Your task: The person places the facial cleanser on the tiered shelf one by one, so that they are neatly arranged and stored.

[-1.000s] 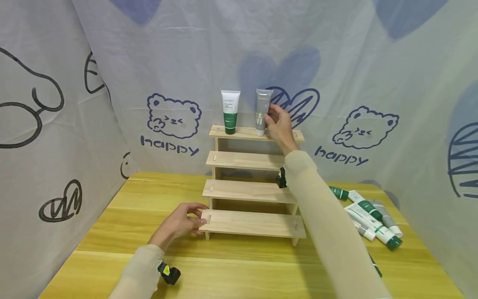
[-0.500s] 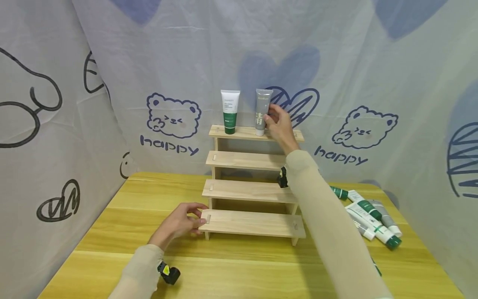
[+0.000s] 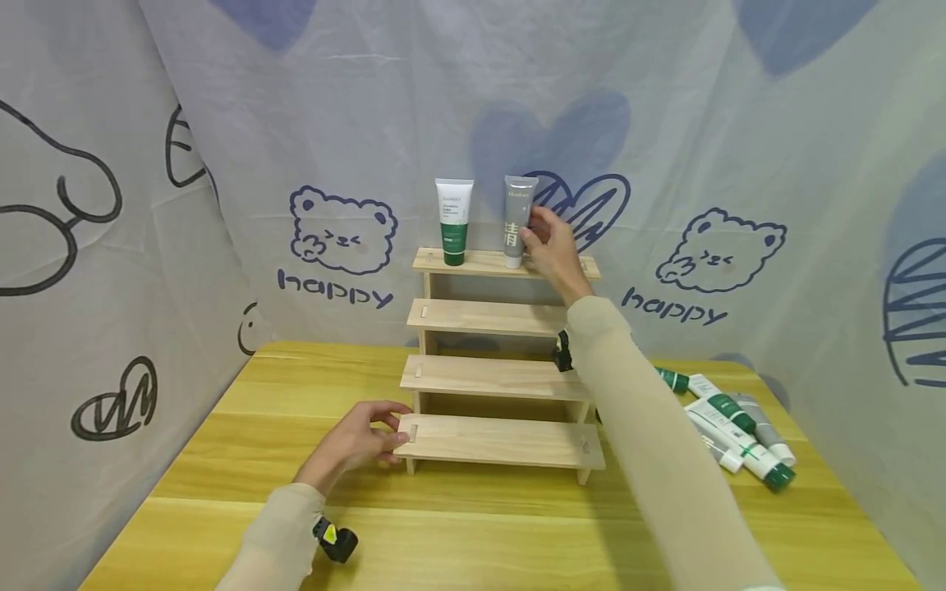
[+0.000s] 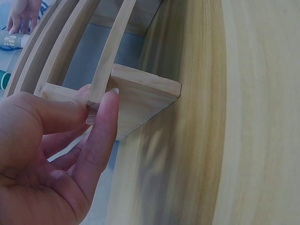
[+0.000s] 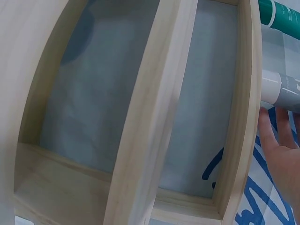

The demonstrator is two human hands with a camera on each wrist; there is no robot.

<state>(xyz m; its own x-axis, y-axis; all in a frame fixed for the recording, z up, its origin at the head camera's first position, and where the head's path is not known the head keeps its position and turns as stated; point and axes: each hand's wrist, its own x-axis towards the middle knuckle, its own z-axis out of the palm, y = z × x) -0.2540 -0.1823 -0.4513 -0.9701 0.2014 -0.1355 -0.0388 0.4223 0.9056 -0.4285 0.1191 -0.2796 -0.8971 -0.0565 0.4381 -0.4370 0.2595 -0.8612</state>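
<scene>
A four-step wooden display stand (image 3: 491, 377) stands on the table. On its top step, a grey squeeze tube (image 3: 520, 205) is upright on its white cap. My right hand (image 3: 554, 253) pinches that tube from its right side; in the right wrist view its fingers (image 5: 281, 126) reach the tube close to the cap. Left of it on the same step stands a white and green squeeze tube (image 3: 454, 217), cap down. My left hand (image 3: 360, 439) pinches the left end of the lowest step board, thumb and finger on either face of the board (image 4: 112, 51) in the left wrist view.
Several white, green and grey tubes (image 3: 739, 435) lie in a loose pile at the table's right, partly behind my right sleeve (image 3: 650, 427). A printed cloth (image 3: 340, 123) hangs behind the stand and along both sides. The yellow wood table (image 3: 443, 533) extends in front.
Both hands and the two standing tubes keep their places. Only a slight shift of the head view shows.
</scene>
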